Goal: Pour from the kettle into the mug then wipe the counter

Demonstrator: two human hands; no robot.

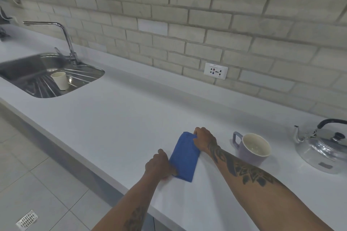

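Two bare hands are gripping a folded blue cloth that is lying flat on the white counter, near its front edge. The left hand is pinching the cloth's near corner, fingers curled under its edge, while the right hand is closing its fingertips on the far end, knuckles raised. Just to the right of the cloth, a lavender mug is standing upright with its handle turned toward the right hand; its pale inside is showing, though whether it is holding liquid is unclear. Farther right, a shiny metal kettle with a black handle is sitting on the counter, its spout pointing toward the mug. Well apart to the left, a steel sink is holding a white cup beneath a chrome tap. A wall socket is sitting low on the brick wall behind.
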